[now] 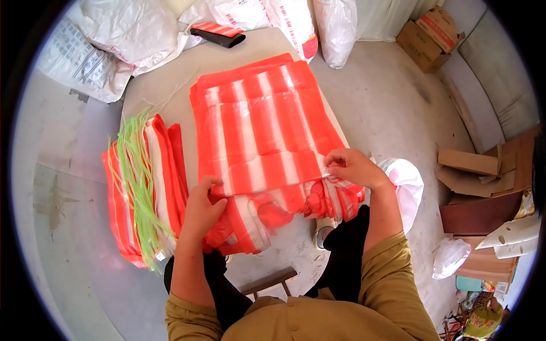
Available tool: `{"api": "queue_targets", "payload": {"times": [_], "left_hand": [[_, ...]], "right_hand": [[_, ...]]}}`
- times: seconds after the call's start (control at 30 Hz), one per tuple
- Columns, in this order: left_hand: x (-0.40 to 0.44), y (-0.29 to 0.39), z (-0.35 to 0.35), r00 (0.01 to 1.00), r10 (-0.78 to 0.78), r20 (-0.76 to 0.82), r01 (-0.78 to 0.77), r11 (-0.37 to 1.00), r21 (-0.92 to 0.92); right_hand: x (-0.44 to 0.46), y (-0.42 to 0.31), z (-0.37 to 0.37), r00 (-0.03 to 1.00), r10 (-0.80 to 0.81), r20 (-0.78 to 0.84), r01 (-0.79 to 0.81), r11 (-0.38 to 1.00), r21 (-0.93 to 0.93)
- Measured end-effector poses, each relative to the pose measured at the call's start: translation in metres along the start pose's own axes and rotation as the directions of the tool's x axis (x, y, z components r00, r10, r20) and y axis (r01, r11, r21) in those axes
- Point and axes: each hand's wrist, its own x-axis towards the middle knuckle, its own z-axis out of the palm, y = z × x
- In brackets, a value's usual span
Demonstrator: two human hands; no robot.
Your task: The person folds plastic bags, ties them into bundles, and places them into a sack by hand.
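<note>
A stack of red-and-white striped plastic bags [267,125] lies on the table in front of me, its lower ends crumpled and hanging over the near edge. My right hand [355,167] has its thumb and fingers closed on the top bag's edge at the near right corner. At the near left corner, my left hand [202,207] touches the bags, its thumb and forefinger apart. Left of it lies a second bundle of striped bags [165,182], with light green plastic strips [136,176] draped across it.
A dark roll with a striped piece [219,35] lies at the table's [153,85] far end. Large white sacks [131,34] stand behind. Cardboard boxes [424,45] sit at the back right, more cardboard [472,165] at the right. A stool [270,282] is below me.
</note>
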Motion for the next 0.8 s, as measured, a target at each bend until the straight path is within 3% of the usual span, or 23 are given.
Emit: {"api": "queue_targets", "payload": {"times": [0.07, 0.17, 0.27, 0.37, 0.47, 0.63, 0.73, 0.8], "left_hand": [[-0.001, -0.001, 0.000, 1.000, 0.027, -0.014, -0.027, 0.999, 0.023], [-0.001, 0.004, 0.004, 0.994, 0.094, -0.059, -0.090, 0.993, 0.081], [0.000, 0.006, 0.005, 0.983, 0.151, -0.103, -0.135, 0.980, 0.145], [0.001, 0.006, 0.004, 0.975, 0.179, -0.130, -0.152, 0.969, 0.193], [0.002, 0.006, 0.003, 0.971, 0.167, -0.170, -0.136, 0.974, 0.180], [0.002, 0.010, -0.002, 0.969, 0.148, -0.197, -0.124, 0.984, 0.131], [0.004, 0.007, -0.003, 0.909, 0.333, -0.249, -0.284, 0.935, 0.213], [0.006, 0.001, -0.001, 0.933, 0.269, -0.239, -0.282, 0.959, -0.022]], "right_hand": [[-0.007, -0.013, 0.002, 1.000, 0.015, 0.016, -0.015, 1.000, 0.008], [-0.010, -0.016, 0.009, 0.974, -0.211, -0.080, 0.198, 0.969, -0.144], [-0.009, -0.016, 0.012, 0.963, -0.251, -0.103, 0.219, 0.942, -0.255], [-0.007, -0.021, 0.010, 0.991, -0.077, -0.108, 0.072, 0.996, -0.050], [-0.004, -0.010, 0.007, 0.961, -0.204, -0.188, 0.174, 0.971, -0.166], [-0.002, -0.006, 0.003, 0.934, -0.267, -0.236, 0.208, 0.946, -0.250], [0.000, -0.002, 0.002, 0.896, -0.348, -0.276, 0.292, 0.930, -0.222], [0.000, -0.001, 0.001, 0.886, -0.359, -0.292, 0.327, 0.932, -0.155]]}}
